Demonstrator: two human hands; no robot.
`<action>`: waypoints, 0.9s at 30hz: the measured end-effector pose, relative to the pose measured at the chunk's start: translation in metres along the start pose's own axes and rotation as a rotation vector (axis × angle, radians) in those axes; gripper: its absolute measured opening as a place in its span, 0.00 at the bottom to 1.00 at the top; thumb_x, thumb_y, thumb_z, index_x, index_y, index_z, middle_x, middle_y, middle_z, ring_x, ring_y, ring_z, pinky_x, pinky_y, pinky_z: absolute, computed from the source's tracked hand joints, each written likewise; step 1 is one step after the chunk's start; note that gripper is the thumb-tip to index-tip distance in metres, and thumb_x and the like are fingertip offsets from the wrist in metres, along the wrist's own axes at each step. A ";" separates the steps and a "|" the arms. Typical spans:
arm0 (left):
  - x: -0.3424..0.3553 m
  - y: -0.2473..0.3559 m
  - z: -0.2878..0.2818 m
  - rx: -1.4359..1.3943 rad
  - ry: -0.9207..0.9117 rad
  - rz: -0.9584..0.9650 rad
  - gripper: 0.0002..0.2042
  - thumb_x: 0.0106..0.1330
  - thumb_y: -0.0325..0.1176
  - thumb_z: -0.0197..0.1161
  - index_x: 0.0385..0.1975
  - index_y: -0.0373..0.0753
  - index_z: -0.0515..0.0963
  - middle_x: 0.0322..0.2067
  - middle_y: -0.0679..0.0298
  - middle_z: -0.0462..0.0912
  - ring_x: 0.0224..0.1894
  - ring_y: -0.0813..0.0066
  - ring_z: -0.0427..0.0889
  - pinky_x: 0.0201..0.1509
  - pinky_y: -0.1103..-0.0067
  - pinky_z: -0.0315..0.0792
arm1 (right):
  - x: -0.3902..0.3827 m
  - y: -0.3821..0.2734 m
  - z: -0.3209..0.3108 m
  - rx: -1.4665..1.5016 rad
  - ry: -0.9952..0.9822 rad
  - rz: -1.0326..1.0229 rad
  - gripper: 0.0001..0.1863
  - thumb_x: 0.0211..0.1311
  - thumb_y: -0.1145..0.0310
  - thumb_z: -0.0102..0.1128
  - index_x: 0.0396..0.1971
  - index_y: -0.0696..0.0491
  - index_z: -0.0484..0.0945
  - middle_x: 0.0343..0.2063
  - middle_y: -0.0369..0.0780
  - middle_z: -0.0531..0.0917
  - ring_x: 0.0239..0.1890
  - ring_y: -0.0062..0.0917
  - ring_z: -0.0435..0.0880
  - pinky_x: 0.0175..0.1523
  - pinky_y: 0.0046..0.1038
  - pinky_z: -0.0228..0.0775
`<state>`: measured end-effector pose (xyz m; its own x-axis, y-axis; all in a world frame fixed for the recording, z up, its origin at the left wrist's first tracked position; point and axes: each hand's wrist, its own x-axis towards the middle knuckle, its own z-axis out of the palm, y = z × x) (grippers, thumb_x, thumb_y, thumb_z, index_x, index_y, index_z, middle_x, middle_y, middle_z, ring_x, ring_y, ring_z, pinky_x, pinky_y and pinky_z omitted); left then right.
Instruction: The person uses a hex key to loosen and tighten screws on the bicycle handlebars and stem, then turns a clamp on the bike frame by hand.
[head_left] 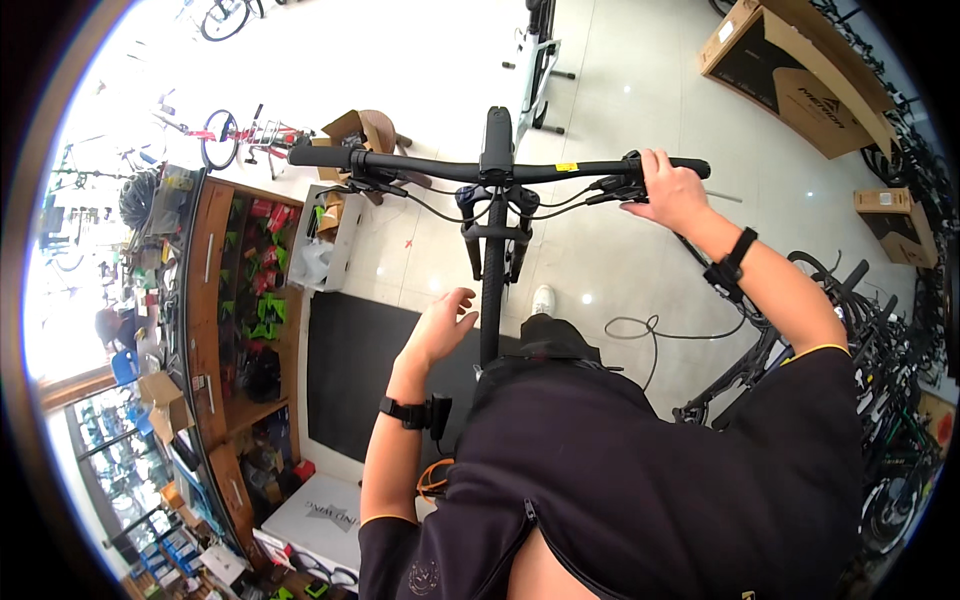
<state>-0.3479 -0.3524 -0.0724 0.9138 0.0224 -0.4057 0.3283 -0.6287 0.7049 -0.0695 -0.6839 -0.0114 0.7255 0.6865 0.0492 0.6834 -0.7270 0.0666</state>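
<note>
A black bicycle handlebar (430,168) runs across the view, with a stem (497,145) at its middle and a small yellow label right of it. My right hand (675,192) is closed round the bar's right end by the grip and brake lever; its palm hides part of them. Below the bar are a black fork (472,240) and the front wheel (491,325), which points toward me. My left hand (440,325) hovers left of the wheel, fingers loosely bent and apart, holding nothing. Cables (432,208) curve down from the left brake lever (372,184).
A black mat (345,360) lies at left beside a wooden cabinet (215,290) and an open box (325,235). A loose cable (690,337) crosses the floor at right, near several parked bicycles (840,340). Cardboard boxes (790,85) stand far right.
</note>
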 end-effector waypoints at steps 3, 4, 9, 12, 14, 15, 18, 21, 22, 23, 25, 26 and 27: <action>-0.007 -0.001 0.013 -0.075 0.031 0.028 0.17 0.64 0.30 0.63 0.50 0.33 0.75 0.43 0.51 0.83 0.45 0.57 0.83 0.50 0.68 0.76 | 0.004 0.002 0.005 0.055 0.014 0.039 0.39 0.43 0.46 0.77 0.45 0.60 0.69 0.36 0.47 0.79 0.28 0.41 0.85 0.33 0.36 0.81; -0.008 0.000 0.017 -0.100 0.025 0.023 0.17 0.64 0.30 0.64 0.50 0.33 0.75 0.43 0.52 0.83 0.45 0.58 0.83 0.50 0.68 0.76 | 0.006 0.004 0.004 0.029 0.030 0.027 0.37 0.44 0.46 0.76 0.41 0.60 0.69 0.33 0.48 0.80 0.29 0.42 0.86 0.34 0.37 0.81; 0.005 0.033 0.042 -0.269 0.008 0.040 0.16 0.64 0.30 0.64 0.51 0.33 0.74 0.42 0.54 0.82 0.43 0.63 0.83 0.50 0.72 0.77 | 0.015 0.010 0.002 0.058 -0.068 0.007 0.37 0.44 0.45 0.76 0.41 0.60 0.70 0.32 0.48 0.80 0.31 0.44 0.86 0.37 0.39 0.81; 0.037 0.066 0.051 -0.352 0.028 0.053 0.17 0.66 0.31 0.64 0.52 0.33 0.74 0.42 0.56 0.82 0.43 0.68 0.82 0.50 0.74 0.76 | 0.023 0.016 -0.006 0.053 -0.182 -0.035 0.41 0.41 0.40 0.76 0.41 0.61 0.70 0.34 0.50 0.80 0.35 0.43 0.86 0.41 0.39 0.81; 0.066 0.091 0.056 -0.456 0.042 0.077 0.17 0.67 0.32 0.63 0.52 0.33 0.74 0.42 0.57 0.82 0.43 0.70 0.82 0.51 0.75 0.76 | 0.035 0.028 -0.015 0.141 -0.373 -0.138 0.43 0.40 0.39 0.76 0.41 0.63 0.70 0.36 0.52 0.80 0.40 0.46 0.84 0.46 0.40 0.79; 0.080 0.103 0.063 -0.518 0.043 0.085 0.17 0.68 0.33 0.63 0.53 0.33 0.74 0.42 0.58 0.82 0.44 0.71 0.82 0.51 0.75 0.76 | 0.041 0.038 -0.016 0.193 -0.441 -0.219 0.43 0.41 0.39 0.77 0.40 0.63 0.71 0.36 0.53 0.80 0.41 0.48 0.84 0.47 0.40 0.78; 0.115 0.137 0.075 -0.665 -0.124 -0.019 0.18 0.72 0.34 0.60 0.57 0.32 0.71 0.48 0.61 0.80 0.53 0.74 0.79 0.59 0.76 0.73 | 0.070 0.076 -0.026 0.530 -0.605 -0.221 0.36 0.52 0.42 0.71 0.40 0.63 0.73 0.39 0.52 0.82 0.44 0.43 0.83 0.50 0.38 0.75; 0.134 0.163 0.080 -0.589 -0.186 -0.104 0.22 0.72 0.40 0.60 0.59 0.32 0.70 0.49 0.60 0.80 0.53 0.74 0.78 0.59 0.76 0.72 | 0.092 0.118 -0.040 0.743 -0.522 -0.111 0.27 0.64 0.47 0.62 0.39 0.60 0.75 0.35 0.45 0.81 0.39 0.33 0.81 0.46 0.34 0.74; 0.139 0.170 0.081 -0.553 -0.198 -0.130 0.23 0.73 0.42 0.60 0.59 0.32 0.70 0.49 0.60 0.80 0.53 0.73 0.78 0.59 0.75 0.72 | 0.101 0.138 -0.029 0.801 -0.483 -0.089 0.24 0.66 0.48 0.59 0.38 0.58 0.74 0.32 0.41 0.79 0.36 0.29 0.78 0.43 0.31 0.72; 0.145 0.175 0.082 -0.633 -0.198 -0.130 0.24 0.73 0.44 0.59 0.60 0.32 0.70 0.49 0.60 0.80 0.53 0.73 0.79 0.59 0.75 0.72 | 0.111 0.149 -0.026 0.858 -0.442 -0.063 0.22 0.68 0.50 0.57 0.36 0.57 0.73 0.30 0.38 0.76 0.32 0.25 0.76 0.40 0.28 0.71; 0.153 0.184 0.085 -0.793 -0.198 -0.129 0.26 0.73 0.47 0.58 0.60 0.32 0.70 0.50 0.60 0.80 0.52 0.72 0.79 0.59 0.75 0.72 | 0.129 0.170 -0.028 1.124 -0.413 -0.030 0.18 0.72 0.53 0.53 0.34 0.55 0.73 0.28 0.34 0.73 0.30 0.20 0.73 0.38 0.23 0.68; 0.157 0.191 0.086 -0.839 -0.171 -0.161 0.26 0.73 0.49 0.56 0.60 0.33 0.71 0.50 0.60 0.80 0.51 0.73 0.79 0.58 0.75 0.72 | 0.137 0.177 -0.035 1.251 -0.396 -0.008 0.16 0.73 0.55 0.51 0.33 0.54 0.72 0.27 0.32 0.72 0.29 0.17 0.72 0.37 0.21 0.67; 0.159 0.198 0.088 -0.884 -0.146 -0.194 0.26 0.74 0.50 0.54 0.59 0.33 0.71 0.50 0.59 0.81 0.51 0.73 0.80 0.57 0.76 0.73 | 0.144 0.183 -0.037 1.390 -0.405 -0.039 0.15 0.74 0.57 0.50 0.33 0.54 0.72 0.27 0.32 0.72 0.29 0.15 0.71 0.38 0.20 0.66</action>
<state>-0.1588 -0.5418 -0.0490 0.8040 -0.0706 -0.5905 0.5913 0.2014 0.7809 0.1570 -0.7177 0.0452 0.5168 0.8260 -0.2251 0.0570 -0.2955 -0.9536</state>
